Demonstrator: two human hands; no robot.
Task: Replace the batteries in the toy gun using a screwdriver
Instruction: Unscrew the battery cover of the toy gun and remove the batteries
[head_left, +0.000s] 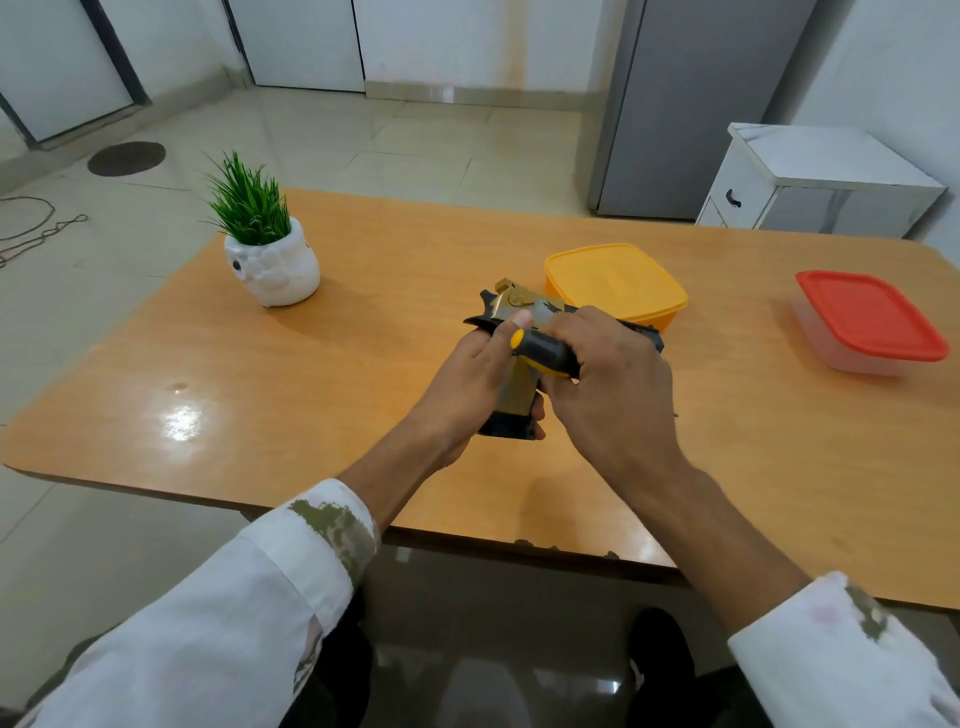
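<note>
Starting at your far left, one thin cable (41, 228) lies looped on the floor (363, 156), and one dark round cover (126, 158) sits further back on it. On the desk (337, 374) you have one green plant (248, 208) in one white pot (272, 267), upright near the far left corner.

At the middle your left grip (472, 384) is wrapped round the handle of the one toy gun (519, 300), with the fingers curled under it and the thumb laid along the gold top. The gun is over the desk, its black base toward you. Its barrel points right, mostly hidden behind your right grip (613, 384). You cannot tell whether the base touches the desk.

One screwdriver (545, 354) lies across the gun. Its black and yellow handle shows, butt end just beside your left thumb, but the shaft and tip are hidden. Your right grip is closed round that handle.

Just behind the gun stands one yellow box (618, 280) with its lid on. Well to the right is one clear box (852, 358) with a red lid (872, 317), making two boxes. Beyond the desk stand one grey fridge (691, 104) and one white cabinet (810, 176).

Two white sleeves with green patches, the left sleeve (234, 623) and the right sleeve (852, 649), end partway up your forearms.
</note>
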